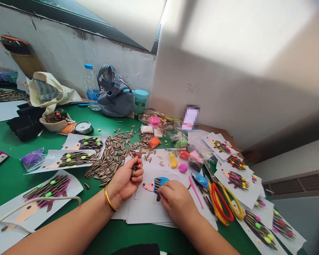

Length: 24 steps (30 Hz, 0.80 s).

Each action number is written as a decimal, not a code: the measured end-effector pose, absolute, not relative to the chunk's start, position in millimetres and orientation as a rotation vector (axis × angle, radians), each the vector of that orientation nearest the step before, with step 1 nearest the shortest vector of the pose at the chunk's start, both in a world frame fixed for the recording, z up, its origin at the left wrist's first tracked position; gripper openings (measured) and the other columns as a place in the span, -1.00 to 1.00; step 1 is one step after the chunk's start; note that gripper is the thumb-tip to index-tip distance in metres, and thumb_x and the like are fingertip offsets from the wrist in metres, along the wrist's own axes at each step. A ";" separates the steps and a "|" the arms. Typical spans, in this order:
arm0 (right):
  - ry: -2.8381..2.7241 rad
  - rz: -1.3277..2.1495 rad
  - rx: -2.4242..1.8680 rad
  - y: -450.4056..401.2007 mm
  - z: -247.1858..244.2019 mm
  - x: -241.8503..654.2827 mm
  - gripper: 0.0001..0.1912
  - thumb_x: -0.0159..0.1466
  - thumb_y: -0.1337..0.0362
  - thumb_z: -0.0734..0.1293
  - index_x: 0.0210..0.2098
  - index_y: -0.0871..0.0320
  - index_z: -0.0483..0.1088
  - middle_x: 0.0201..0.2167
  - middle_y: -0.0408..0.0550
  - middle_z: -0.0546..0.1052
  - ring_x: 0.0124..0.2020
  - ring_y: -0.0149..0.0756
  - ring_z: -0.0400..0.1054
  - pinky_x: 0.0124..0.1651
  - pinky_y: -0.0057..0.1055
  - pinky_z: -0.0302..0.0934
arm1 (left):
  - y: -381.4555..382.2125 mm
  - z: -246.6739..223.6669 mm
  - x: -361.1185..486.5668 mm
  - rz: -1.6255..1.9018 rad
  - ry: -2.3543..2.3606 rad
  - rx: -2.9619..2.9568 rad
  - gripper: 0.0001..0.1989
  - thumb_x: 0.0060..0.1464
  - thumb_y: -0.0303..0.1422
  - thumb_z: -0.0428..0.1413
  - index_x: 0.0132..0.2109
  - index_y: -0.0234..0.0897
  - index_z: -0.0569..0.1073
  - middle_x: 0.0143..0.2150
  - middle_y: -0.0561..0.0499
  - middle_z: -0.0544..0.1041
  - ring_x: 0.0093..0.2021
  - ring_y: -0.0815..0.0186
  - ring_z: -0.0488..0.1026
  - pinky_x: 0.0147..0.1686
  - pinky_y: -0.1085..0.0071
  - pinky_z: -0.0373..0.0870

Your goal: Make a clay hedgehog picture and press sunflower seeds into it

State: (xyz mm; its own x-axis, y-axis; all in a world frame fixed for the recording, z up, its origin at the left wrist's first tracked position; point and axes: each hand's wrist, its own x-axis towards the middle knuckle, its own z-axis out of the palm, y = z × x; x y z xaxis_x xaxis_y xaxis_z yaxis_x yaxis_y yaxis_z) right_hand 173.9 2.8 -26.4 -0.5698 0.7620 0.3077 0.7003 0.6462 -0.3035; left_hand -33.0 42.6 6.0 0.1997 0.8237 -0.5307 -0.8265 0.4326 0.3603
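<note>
My left hand (127, 179), with a gold bangle at the wrist, is curled around some striped sunflower seeds (134, 170) beside the loose seed pile (114, 150). Under my right hand (177, 198) lies white paper with a small clay hedgehog (149, 185): pink face, blue body, dark seeds set in a row as spines. The right fingertips are pinched together at the hedgehog's back, touching or very near the seeds. What they hold, if anything, is hidden. A magenta modelling tool (196, 193) lies right of that hand, near a blue clay packet (201, 179).
Scissors with red and yellow handles (223, 209) lie at right, near several finished hedgehog cards (236, 179). More cards (46, 189) lie at left. Clay lumps, including a yellow one (173, 160), sit behind the paper. A water bottle (91, 88), blue bag (115, 97) and cup (140, 101) stand by the wall.
</note>
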 end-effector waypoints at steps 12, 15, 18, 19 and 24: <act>-2.483 0.075 -1.130 1.8 -34.3 172.2 -0.83 0.21 0.49 0.29 -0.45 0.13 0.41 -0.44 -0.10 0.45 -0.40 -0.29 0.28 -0.30 -0.37 0.02 | 41.8 -0.5 -31.5 1.150 0.712 0.006 -0.80 0.33 -0.45 -0.05 -0.31 -0.34 0.33 -0.47 0.15 0.25 -0.69 0.59 0.15 -0.79 0.70 -0.02; -2.480 0.070 -1.127 1.7 -34.5 172.8 -0.83 0.22 0.49 0.30 -0.43 0.13 0.42 -0.44 -0.09 0.45 -0.40 -0.28 0.28 -0.30 -0.36 0.03 | 42.7 3.0 -34.4 1.157 0.673 0.010 -0.79 0.35 -0.43 -0.07 -0.30 -0.33 0.32 -0.46 0.15 0.26 -0.69 0.59 0.14 -0.79 0.69 -0.01; -2.465 0.102 -1.117 1.6 -32.3 173.3 -0.83 0.24 0.48 0.29 -0.42 0.13 0.43 -0.43 -0.08 0.46 -0.38 -0.26 0.29 -0.29 -0.35 0.04 | 44.4 10.3 -40.0 1.187 0.613 0.027 -0.76 0.37 -0.41 -0.10 -0.30 -0.33 0.32 -0.45 0.15 0.24 -0.68 0.59 0.13 -0.78 0.69 0.01; -2.460 0.118 -1.109 1.4 -30.7 173.4 -0.83 0.24 0.48 0.28 -0.41 0.14 0.44 -0.42 -0.07 0.46 -0.37 -0.26 0.29 -0.29 -0.35 0.05 | 44.9 13.0 -42.1 1.204 0.593 0.034 -0.75 0.37 -0.40 -0.11 -0.31 -0.33 0.32 -0.46 0.14 0.24 -0.68 0.59 0.13 -0.78 0.68 0.02; -2.389 0.183 -1.066 -0.2 -18.0 173.7 -0.84 0.28 0.45 0.25 -0.31 0.16 0.47 -0.39 -0.03 0.46 -0.35 -0.25 0.29 -0.28 -0.33 0.09 | 46.2 22.3 -50.5 1.273 0.520 0.012 -0.70 0.39 -0.38 -0.15 -0.33 -0.32 0.32 -0.48 0.14 0.21 -0.69 0.57 0.13 -0.78 0.66 0.01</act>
State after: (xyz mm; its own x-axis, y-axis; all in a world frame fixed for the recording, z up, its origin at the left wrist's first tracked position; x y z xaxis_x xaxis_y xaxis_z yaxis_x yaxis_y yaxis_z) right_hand 173.7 -0.2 -18.0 -0.5593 0.7266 0.3990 0.6573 0.6820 -0.3206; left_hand -50.5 46.2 22.3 0.1950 0.9106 -0.3644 -0.9053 0.3100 0.2903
